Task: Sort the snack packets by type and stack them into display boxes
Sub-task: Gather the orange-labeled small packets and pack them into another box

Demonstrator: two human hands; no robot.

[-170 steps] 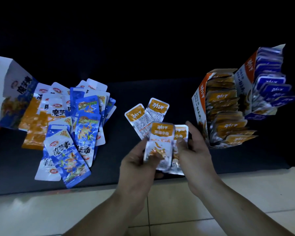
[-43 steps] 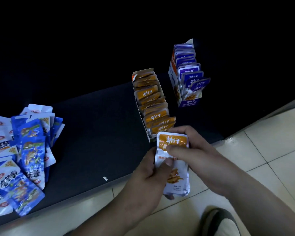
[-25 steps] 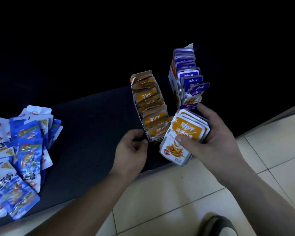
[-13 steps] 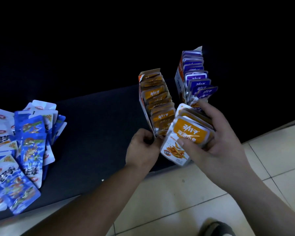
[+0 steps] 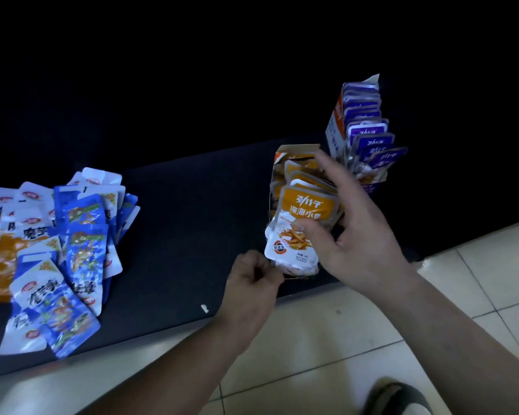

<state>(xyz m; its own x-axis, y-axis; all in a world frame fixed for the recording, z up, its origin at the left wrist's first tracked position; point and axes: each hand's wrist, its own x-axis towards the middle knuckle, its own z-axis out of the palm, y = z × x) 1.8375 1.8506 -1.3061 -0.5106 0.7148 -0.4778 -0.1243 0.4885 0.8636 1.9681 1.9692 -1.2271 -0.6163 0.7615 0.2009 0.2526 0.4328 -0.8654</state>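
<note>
grips a stack of orange packets [image 5: 307, 206] in the right hand [image 5: 360, 235], half inside the orange box [image 5: 282, 152]. curls the left hand [image 5: 252, 280] at that box's near corner, hold unclear. purple box [image 5: 336, 127] just behind it.

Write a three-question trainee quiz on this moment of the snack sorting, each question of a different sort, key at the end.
1. True or false: the right hand holds purple packets.
2. The blue packets lie: A) loose on the dark mat; B) upright in a box; C) on a shelf.
3. Fill in: the hand at the near corner of the orange box is the ____ hand.

Key
1. False: it holds orange packets.
2. A.
3. The left hand.
</note>
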